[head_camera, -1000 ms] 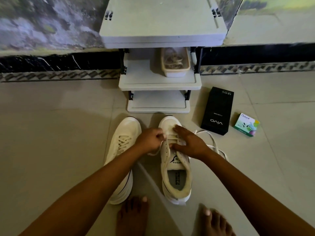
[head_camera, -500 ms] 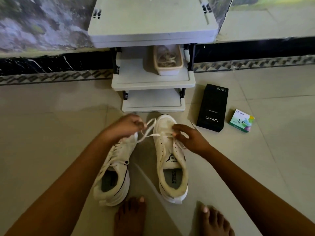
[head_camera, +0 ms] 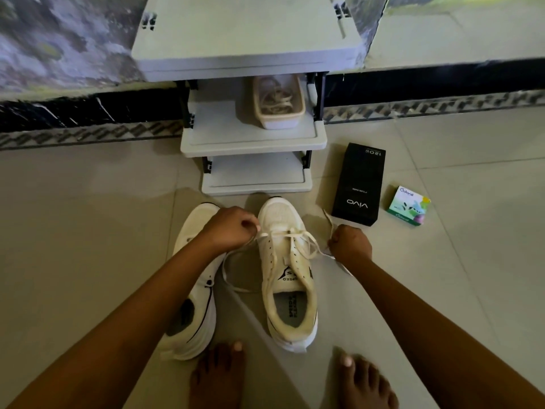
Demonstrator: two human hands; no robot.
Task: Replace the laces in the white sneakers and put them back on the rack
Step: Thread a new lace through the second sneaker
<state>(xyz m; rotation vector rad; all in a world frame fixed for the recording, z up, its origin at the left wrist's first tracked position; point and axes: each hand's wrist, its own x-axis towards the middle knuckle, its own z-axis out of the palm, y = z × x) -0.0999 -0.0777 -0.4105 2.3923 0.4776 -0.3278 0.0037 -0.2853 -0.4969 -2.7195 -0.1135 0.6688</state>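
Two sneakers are set side by side on a pale tiled floor, before a grey plastic shoe rack. A cream flat shoelace is threaded through the front eyelets of the white sneaker with black logo and held out sideways. One end is gripped in the curled fingers of the left hand above the second white sneaker. The other end is gripped in the right hand, closed to a fist.

Pale beige floor tiles (dimly lit) meet a black marbled skirting with a zigzag border under a mottled grey wall.

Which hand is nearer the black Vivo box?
Right. The right hand, gripping the lace, is just short of the black box; the left hand is across the sneaker, farther left.
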